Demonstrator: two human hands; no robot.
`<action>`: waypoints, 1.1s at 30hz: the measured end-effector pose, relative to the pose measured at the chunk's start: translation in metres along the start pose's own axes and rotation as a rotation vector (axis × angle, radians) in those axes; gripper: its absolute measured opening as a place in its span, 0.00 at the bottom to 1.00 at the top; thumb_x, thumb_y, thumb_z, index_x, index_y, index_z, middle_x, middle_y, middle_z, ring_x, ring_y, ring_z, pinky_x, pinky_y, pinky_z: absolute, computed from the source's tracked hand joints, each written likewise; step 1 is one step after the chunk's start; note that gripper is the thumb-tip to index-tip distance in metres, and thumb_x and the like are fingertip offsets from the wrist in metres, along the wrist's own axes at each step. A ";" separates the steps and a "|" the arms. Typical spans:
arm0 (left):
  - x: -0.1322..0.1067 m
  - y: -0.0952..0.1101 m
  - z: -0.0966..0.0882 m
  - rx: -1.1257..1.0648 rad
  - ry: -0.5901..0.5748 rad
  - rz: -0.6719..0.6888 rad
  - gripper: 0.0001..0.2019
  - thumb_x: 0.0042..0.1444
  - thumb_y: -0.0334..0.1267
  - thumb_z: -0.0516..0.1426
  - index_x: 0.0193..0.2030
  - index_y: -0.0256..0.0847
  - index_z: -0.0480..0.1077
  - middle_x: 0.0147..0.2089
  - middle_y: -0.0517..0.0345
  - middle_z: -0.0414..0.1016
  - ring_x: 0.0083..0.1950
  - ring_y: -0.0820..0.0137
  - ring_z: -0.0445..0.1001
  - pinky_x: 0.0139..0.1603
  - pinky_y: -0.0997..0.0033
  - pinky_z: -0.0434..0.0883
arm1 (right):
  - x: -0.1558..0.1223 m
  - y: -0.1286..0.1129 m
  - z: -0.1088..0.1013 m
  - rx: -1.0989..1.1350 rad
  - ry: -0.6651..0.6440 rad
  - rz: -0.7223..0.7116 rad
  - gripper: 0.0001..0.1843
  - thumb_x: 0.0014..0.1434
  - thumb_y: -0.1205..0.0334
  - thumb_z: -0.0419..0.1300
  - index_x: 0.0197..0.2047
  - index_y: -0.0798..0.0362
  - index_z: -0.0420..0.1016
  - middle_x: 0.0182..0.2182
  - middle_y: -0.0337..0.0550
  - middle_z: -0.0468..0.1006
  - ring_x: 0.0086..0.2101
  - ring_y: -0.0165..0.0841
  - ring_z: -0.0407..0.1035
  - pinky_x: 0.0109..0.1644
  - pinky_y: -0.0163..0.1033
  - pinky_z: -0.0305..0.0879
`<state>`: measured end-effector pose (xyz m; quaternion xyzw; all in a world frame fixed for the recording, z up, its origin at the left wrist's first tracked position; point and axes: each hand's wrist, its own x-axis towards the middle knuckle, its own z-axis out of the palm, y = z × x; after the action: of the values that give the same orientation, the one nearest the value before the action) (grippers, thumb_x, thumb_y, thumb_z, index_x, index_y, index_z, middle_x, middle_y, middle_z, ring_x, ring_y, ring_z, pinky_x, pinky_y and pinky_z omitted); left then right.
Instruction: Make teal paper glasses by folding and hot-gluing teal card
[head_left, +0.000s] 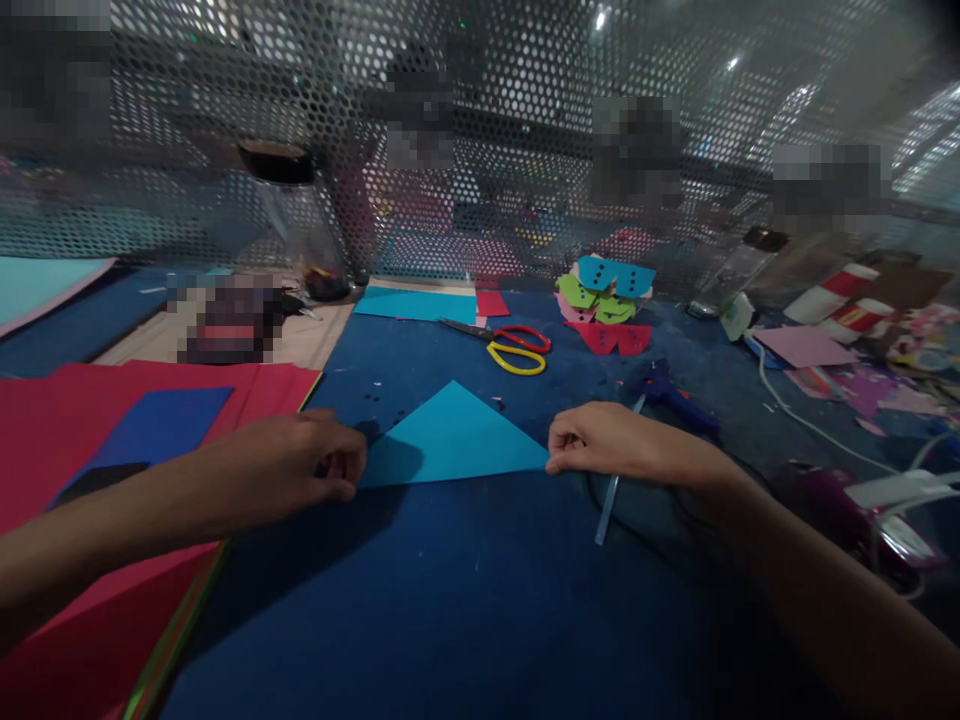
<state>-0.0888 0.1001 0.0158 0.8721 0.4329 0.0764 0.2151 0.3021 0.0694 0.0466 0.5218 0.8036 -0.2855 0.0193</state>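
A light-blue paper triangle (pixel 454 440) lies in front of me, its peak pointing away and its long straight edge toward me. My left hand (pixel 334 458) is closed at the left corner, with thumb and fingers pinching the paper. At the opposite corner my right hand (pixel 585 440) pinches the paper tip between thumb and fingers. Beyond the triangle lie scissors (pixel 517 345) with one red and one yellow handle loop. A blue glue gun (pixel 679 395) rests past my right hand, and its clear glue stick (pixel 609 510) sticks out beneath my wrist.
Red paper sheets (pixel 277 385) with a dark-blue piece (pixel 161 425) are stacked at left. Cut-out paper shapes (pixel 611 300) and a blue sheet (pixel 416 303) lie at the back, before a perforated metal screen (pixel 510 120). White cables (pixel 817 430) and paper scraps (pixel 870 390) crowd the right.
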 end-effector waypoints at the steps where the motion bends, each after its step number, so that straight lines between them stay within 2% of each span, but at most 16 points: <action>1: -0.001 0.002 0.001 0.018 -0.068 -0.020 0.03 0.54 0.35 0.61 0.32 0.46 0.77 0.33 0.67 0.78 0.32 0.70 0.76 0.32 0.72 0.66 | 0.000 0.000 0.000 0.001 -0.003 -0.002 0.15 0.63 0.47 0.65 0.33 0.49 0.81 0.33 0.39 0.83 0.33 0.34 0.74 0.32 0.37 0.56; 3: 0.000 0.009 0.001 0.029 -0.103 -0.034 0.03 0.54 0.35 0.61 0.35 0.48 0.77 0.36 0.65 0.79 0.37 0.66 0.77 0.35 0.71 0.67 | 0.001 0.001 0.001 0.010 -0.003 -0.006 0.15 0.63 0.47 0.65 0.33 0.49 0.81 0.32 0.39 0.83 0.32 0.34 0.74 0.32 0.37 0.56; 8: 0.011 0.031 0.009 -0.057 -0.037 -0.014 0.06 0.58 0.43 0.61 0.39 0.46 0.76 0.42 0.56 0.80 0.43 0.61 0.77 0.43 0.64 0.71 | 0.002 0.004 0.002 0.018 0.005 -0.010 0.14 0.63 0.47 0.65 0.33 0.48 0.81 0.32 0.38 0.82 0.32 0.33 0.73 0.31 0.37 0.55; 10: 0.017 0.042 0.015 -0.098 -0.043 0.017 0.07 0.61 0.43 0.59 0.41 0.46 0.77 0.44 0.55 0.79 0.45 0.61 0.76 0.46 0.63 0.71 | 0.001 0.004 0.003 0.023 0.008 -0.011 0.14 0.63 0.47 0.65 0.33 0.48 0.81 0.32 0.38 0.82 0.32 0.33 0.73 0.31 0.37 0.55; 13: 0.025 0.055 0.026 -0.111 -0.061 0.066 0.06 0.64 0.41 0.58 0.42 0.46 0.76 0.44 0.56 0.79 0.46 0.62 0.76 0.45 0.65 0.70 | 0.001 0.005 0.003 0.030 0.015 -0.014 0.15 0.62 0.47 0.65 0.33 0.49 0.81 0.31 0.38 0.82 0.32 0.33 0.73 0.31 0.37 0.54; 18: 0.031 0.058 0.039 -0.088 -0.031 0.117 0.06 0.65 0.38 0.57 0.39 0.45 0.76 0.40 0.57 0.79 0.44 0.64 0.75 0.46 0.64 0.68 | 0.002 0.004 0.002 0.029 0.010 -0.013 0.14 0.62 0.48 0.65 0.34 0.49 0.81 0.32 0.38 0.82 0.32 0.33 0.73 0.32 0.37 0.55; 24: 0.027 0.059 0.042 -0.062 0.011 0.138 0.09 0.67 0.39 0.56 0.38 0.43 0.76 0.39 0.56 0.78 0.43 0.63 0.74 0.46 0.63 0.66 | -0.005 -0.006 -0.004 -0.063 -0.027 0.001 0.13 0.63 0.49 0.66 0.34 0.49 0.79 0.33 0.38 0.81 0.34 0.35 0.72 0.33 0.38 0.56; 27: 0.027 0.060 0.043 -0.075 0.034 0.144 0.09 0.68 0.38 0.55 0.38 0.43 0.75 0.39 0.56 0.78 0.42 0.63 0.73 0.46 0.63 0.66 | -0.009 -0.018 0.000 -0.161 0.098 -0.062 0.13 0.62 0.49 0.69 0.42 0.49 0.78 0.42 0.42 0.80 0.43 0.40 0.72 0.41 0.40 0.60; 29: 0.028 0.059 0.045 -0.086 0.054 0.148 0.08 0.67 0.37 0.56 0.38 0.43 0.75 0.38 0.57 0.78 0.42 0.64 0.73 0.45 0.64 0.66 | -0.007 -0.028 0.008 -0.166 0.186 -0.141 0.14 0.64 0.51 0.68 0.47 0.49 0.76 0.45 0.43 0.79 0.46 0.40 0.71 0.47 0.41 0.61; 33: 0.027 0.059 0.048 -0.071 0.100 0.129 0.06 0.64 0.35 0.57 0.36 0.42 0.75 0.37 0.57 0.78 0.40 0.64 0.73 0.43 0.65 0.66 | 0.006 -0.043 0.033 -0.146 0.211 -0.319 0.09 0.68 0.54 0.64 0.46 0.50 0.76 0.46 0.43 0.78 0.48 0.38 0.70 0.50 0.42 0.60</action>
<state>-0.0143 0.0748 -0.0022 0.8851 0.3830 0.1488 0.2187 0.2545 0.0461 0.0362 0.4123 0.8922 -0.1696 -0.0726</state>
